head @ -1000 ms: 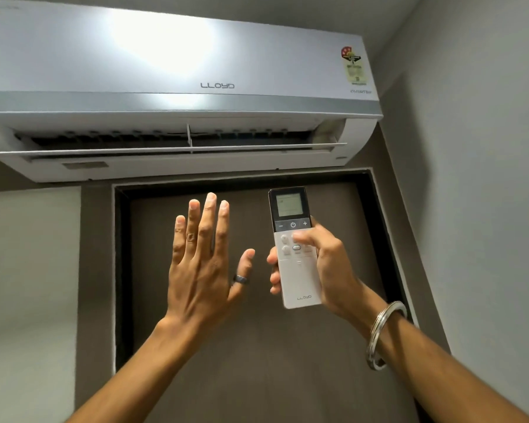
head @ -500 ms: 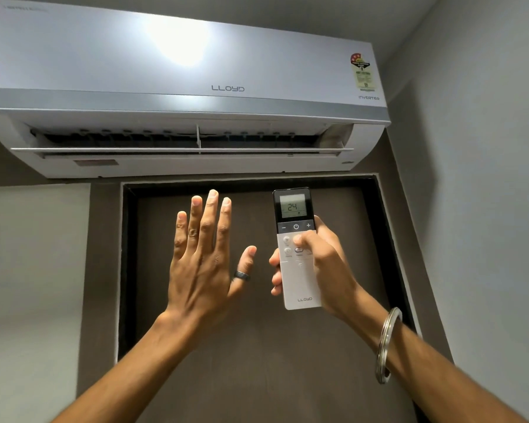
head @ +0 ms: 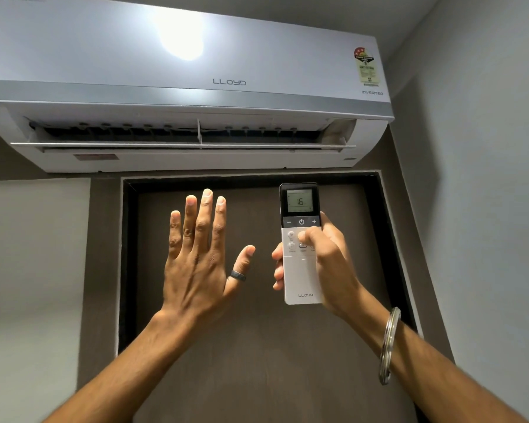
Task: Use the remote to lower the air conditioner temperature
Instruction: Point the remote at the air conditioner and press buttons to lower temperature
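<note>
A white air conditioner (head: 177,83) hangs high on the wall, its louvre flap swung open. My right hand (head: 327,264) grips a slim white remote (head: 301,276) upright below the unit's right half. The thumb rests on the buttons just under the dark strip with minus, power and plus. The remote's screen reads 16. My left hand (head: 199,257) is raised flat to the left of the remote, fingers straight and apart, palm away from me, holding nothing. A dark ring sits on its thumb.
A dark brown door (head: 257,346) in a black frame fills the wall below the unit. A grey side wall (head: 486,209) runs close on the right. A metal bangle (head: 388,346) circles my right wrist.
The remote's screen went from blank to 24 and now reads 16. My thumb shifted slightly on the buttons. The left hand stayed raised and flat.
</note>
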`<state>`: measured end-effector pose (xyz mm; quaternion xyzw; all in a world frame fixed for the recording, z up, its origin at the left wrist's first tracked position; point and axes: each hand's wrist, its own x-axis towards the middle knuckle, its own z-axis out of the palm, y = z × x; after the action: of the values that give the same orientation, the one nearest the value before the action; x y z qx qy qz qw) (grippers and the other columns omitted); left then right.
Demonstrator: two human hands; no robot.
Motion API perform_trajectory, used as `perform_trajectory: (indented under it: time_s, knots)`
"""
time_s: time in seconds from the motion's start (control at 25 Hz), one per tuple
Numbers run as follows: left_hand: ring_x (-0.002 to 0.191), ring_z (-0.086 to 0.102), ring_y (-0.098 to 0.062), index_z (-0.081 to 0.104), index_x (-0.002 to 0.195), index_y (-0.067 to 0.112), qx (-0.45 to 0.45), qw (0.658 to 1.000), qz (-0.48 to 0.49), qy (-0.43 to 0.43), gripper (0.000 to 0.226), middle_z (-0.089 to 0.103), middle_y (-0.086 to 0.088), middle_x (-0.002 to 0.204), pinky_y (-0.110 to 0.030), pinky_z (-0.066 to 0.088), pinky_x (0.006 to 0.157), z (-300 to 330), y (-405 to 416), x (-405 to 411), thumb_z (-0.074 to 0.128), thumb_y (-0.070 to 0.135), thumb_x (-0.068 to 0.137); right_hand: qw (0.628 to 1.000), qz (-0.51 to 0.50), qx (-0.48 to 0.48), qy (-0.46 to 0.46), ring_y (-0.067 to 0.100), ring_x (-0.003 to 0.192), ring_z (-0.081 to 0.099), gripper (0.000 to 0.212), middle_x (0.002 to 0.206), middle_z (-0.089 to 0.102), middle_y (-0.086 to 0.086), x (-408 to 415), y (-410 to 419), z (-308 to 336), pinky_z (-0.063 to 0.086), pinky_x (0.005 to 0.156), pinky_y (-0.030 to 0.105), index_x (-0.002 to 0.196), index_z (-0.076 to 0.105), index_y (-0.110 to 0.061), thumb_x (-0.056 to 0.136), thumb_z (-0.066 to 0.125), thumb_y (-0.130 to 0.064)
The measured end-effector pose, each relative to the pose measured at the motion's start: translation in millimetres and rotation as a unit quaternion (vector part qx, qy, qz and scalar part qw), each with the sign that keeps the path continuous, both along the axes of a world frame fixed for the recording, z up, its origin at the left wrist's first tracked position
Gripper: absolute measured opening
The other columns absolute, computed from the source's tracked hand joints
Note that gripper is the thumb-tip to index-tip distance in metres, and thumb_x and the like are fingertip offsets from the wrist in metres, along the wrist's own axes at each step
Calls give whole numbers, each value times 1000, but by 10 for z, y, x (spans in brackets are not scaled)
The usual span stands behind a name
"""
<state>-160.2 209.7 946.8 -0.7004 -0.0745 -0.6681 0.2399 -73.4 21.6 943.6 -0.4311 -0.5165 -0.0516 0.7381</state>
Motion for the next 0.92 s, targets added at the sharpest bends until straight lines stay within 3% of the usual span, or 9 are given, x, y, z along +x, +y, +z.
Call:
perform_trajectory:
  time_s: [0.32,0.4,0.56,0.68,0.92]
  knots:
    - [161,5,-36,20,163,5,9,1000,-1,8,85,9,-17,173,-55,8,131,-23,-9,0,34,61,100,1000,14,-10,8,26,56,71,81,77,74,13,25,31,-32,63,52,38,163,24,-8,89,49,-29]
    - [161,4,-36,20,164,6,8,1000,0,11,85,9,-17,173,-55,8,131,-25,-5,-7,34,60,100,1000,5,-15,3,24,55,72,77,76,74,10,15,30,-40,63,50,37,159,29,-8,89,50,-30]
    - [161,5,-36,21,163,5,15,1000,1,14,84,11,-18,173,-53,5,131,-51,32,-20,36,59,101,1000,-13,-19,-13,20,53,72,40,77,73,11,11,11,-62,63,48,35,128,50,-15,92,50,-31]
    - [161,4,-36,21,164,6,14,1000,6,15,84,10,-17,173,-53,3,131,-57,39,-12,35,59,101,1000,4,-26,9,23,54,72,53,76,75,11,40,17,-97,62,49,36,140,43,-8,92,48,-30]
    - [161,5,-36,20,164,6,14,1000,0,14,84,11,-18,173,-53,4,131,-55,28,2,34,60,101,999,20,-21,16,24,53,72,52,74,75,10,109,-9,-144,62,49,37,132,45,4,90,47,-28]
